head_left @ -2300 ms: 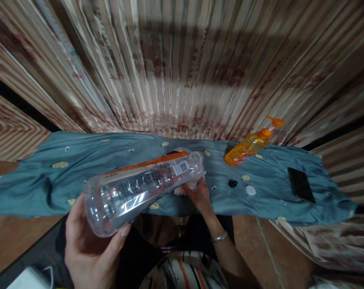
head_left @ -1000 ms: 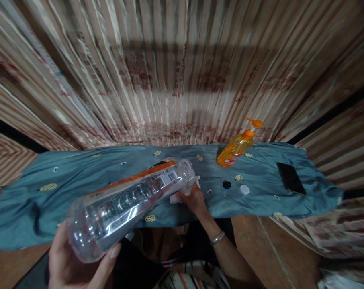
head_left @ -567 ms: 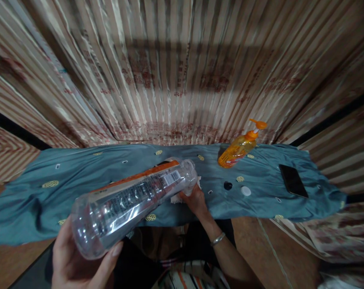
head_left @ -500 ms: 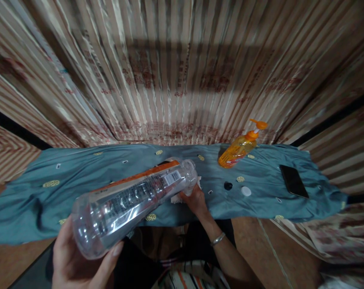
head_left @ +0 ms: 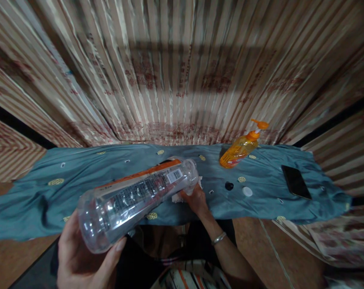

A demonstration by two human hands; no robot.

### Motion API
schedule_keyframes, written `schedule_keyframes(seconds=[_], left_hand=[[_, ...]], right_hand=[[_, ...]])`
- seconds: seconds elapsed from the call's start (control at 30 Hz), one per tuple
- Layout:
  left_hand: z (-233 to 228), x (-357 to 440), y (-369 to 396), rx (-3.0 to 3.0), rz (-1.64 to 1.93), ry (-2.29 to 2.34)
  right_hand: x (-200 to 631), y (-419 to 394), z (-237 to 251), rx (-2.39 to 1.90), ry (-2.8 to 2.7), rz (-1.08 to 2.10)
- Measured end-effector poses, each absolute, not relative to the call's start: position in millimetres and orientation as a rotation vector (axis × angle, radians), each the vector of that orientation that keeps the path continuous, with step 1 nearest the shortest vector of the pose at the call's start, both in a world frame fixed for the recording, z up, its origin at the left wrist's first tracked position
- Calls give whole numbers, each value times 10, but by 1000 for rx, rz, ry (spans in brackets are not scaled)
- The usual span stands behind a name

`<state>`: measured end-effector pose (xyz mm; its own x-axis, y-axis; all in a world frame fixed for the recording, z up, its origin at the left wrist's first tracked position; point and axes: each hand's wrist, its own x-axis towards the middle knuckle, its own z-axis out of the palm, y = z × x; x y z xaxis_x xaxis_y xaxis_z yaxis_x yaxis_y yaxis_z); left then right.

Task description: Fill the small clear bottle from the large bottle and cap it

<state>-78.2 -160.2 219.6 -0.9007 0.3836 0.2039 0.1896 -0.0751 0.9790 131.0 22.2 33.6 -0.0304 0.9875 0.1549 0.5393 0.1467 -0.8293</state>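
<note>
A large clear plastic bottle (head_left: 133,204) with an orange, white and grey label lies slanted in the air, its base towards me at the left and its neck up to the right. My left hand (head_left: 82,253) grips it round the base, thumb along the near side. At the neck end, my right hand (head_left: 197,198) is closed, wearing a silver bangle at the wrist. A crumpled white tissue (head_left: 177,198) shows on both sides of the right hand's fingers. The fingertips are hidden behind the bottle neck, so their contact with the bottle is unclear.
An orange pump bottle (head_left: 238,150) stands at the back of the teal cloth (head_left: 85,168). Nearer lie a small black cap (head_left: 229,186) and a white cap (head_left: 247,191). A black phone (head_left: 295,182) lies at the right. A striped curtain (head_left: 176,60) hangs behind.
The view has shifted slightly, and the bottle with my left hand appears a little further right and higher at its base. Both hands keep their hold.
</note>
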Motion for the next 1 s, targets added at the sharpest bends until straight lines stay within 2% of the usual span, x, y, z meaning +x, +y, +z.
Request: schedule_keyframes(seconds=[0.6, 1.0], left_hand=[[2203, -785, -1617, 833, 2149, 1931], [2189, -768, -1629, 709, 2091, 1972]], right_hand=[[1300, 220, 307, -1462, -1631, 819], [1292, 207, 424, -1502, -1638, 781]])
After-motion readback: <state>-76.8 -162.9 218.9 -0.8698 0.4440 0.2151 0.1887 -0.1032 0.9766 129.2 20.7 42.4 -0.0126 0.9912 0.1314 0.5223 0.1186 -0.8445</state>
